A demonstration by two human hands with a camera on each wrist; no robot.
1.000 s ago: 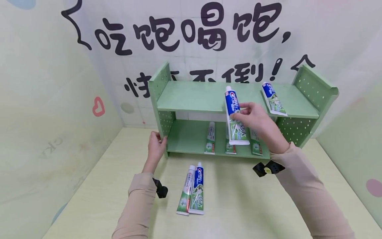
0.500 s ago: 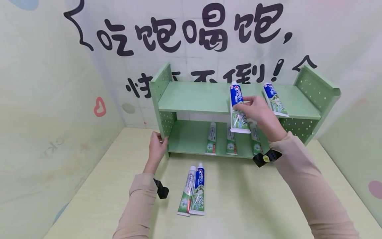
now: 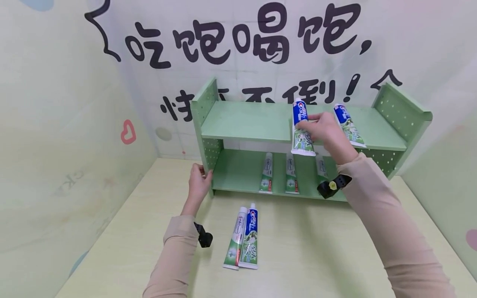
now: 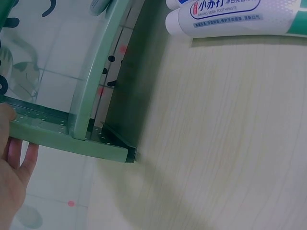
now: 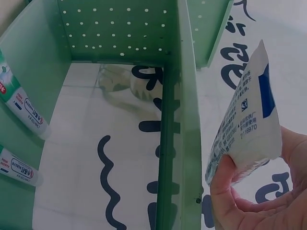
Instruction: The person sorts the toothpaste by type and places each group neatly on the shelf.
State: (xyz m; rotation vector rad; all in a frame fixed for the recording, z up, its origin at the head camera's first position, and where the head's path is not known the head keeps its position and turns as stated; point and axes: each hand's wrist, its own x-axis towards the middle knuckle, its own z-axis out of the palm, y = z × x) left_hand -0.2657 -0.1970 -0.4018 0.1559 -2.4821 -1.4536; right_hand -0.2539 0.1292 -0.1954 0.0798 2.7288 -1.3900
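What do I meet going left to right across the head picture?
Pink heart, left hand, white-topped tube on the table, blue-topped tube beside it, leftmost tube on the lower shelf, raised tube in the right hand, upper-shelf tube, purple spot.

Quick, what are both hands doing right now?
Left hand: holding the green shelf by its side.
Right hand: holding a blue-and-green toothpaste tube.
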